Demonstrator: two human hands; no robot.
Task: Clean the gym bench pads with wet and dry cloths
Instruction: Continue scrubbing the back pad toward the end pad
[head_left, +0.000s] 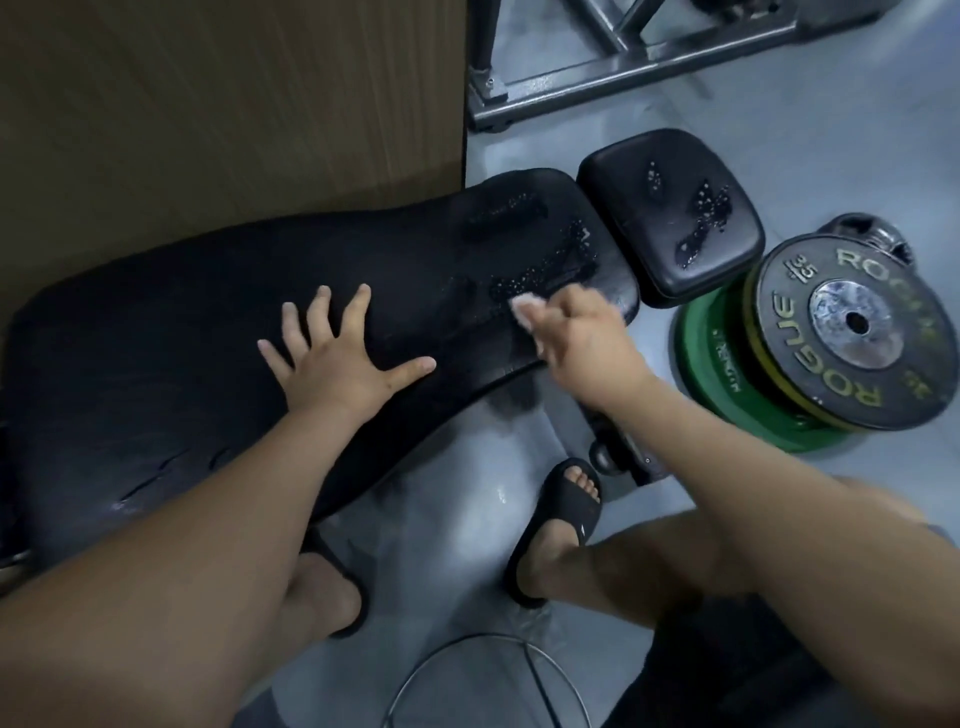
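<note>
Since the wet streaks (540, 275) sit at the far-right end of the back pad (208, 338), just ahead of the cloth (524, 307), the right hand (582, 343) is the nearer one. It grips the small whitish cloth, bunched, against the pad. The left hand (332, 358) lies flat mid-pad, fingers spread, holding nothing; likely bracing. Pad's long axis runs lower-left to upper-right. The seat pad (670, 208) lies past its end across a narrow gap, also streaked wet. Both pads: black, vinyl-looking, rounded corners; back pad cracked near its left end. Beaded droplets suggest a slick surface. Plates (852, 332) stacked just right of the seat pad. Cloth wet or dry: cannot tell.
</note>
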